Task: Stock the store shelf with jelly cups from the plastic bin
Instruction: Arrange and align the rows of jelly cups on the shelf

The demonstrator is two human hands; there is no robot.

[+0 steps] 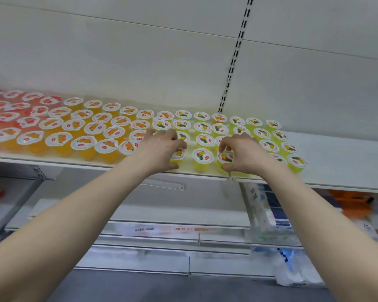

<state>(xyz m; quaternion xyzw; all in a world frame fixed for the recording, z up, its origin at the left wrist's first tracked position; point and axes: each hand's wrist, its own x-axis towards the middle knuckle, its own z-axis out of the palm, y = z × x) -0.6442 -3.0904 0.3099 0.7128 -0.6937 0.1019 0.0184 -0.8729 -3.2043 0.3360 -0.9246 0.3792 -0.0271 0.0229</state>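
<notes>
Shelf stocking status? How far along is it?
Done: red cups, orange cups and yellow cups stand in rows on the shelf. In hand: the left hand grips the left front cup and the right hand pinches the right front cup. Left: the shelf is bare right of the yellow block. The bin is out of view, so remaining stock is unknown.
</notes>
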